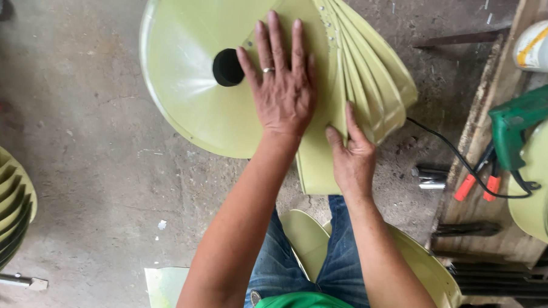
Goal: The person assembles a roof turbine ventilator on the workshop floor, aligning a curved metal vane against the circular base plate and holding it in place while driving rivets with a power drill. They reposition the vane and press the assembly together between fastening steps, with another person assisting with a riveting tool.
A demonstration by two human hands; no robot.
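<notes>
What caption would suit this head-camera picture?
Left hand flat on a pale green metal disc, right hand steadying its fanned blades.
</notes>
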